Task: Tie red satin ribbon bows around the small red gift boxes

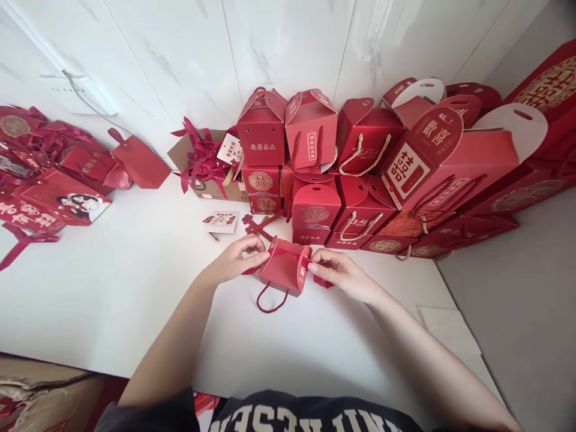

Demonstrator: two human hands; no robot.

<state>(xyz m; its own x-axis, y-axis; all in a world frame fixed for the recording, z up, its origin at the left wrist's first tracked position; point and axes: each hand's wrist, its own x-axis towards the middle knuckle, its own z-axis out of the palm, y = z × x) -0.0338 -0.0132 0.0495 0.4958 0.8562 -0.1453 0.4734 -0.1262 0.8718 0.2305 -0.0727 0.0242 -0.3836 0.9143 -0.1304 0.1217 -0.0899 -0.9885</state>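
Observation:
A small red gift box (284,277) with a dark red rope handle stands on the white table, a red ribbon (288,252) running across its top. My left hand (242,258) is at the box's left side, thumb and fingers closed near the ribbon's left part; what they pinch is too small to make out. On the right side, my right hand (344,273) pinches the ribbon beside the box flap, and a ribbon tail hangs below its fingertips.
Stacked red boxes (315,210) line the wall. Behind my left hand stand a cardboard box (225,190) of ribbons and a white card (224,222). More red boxes (81,198) lie at left; an open carton (67,402) sits below the table's front edge.

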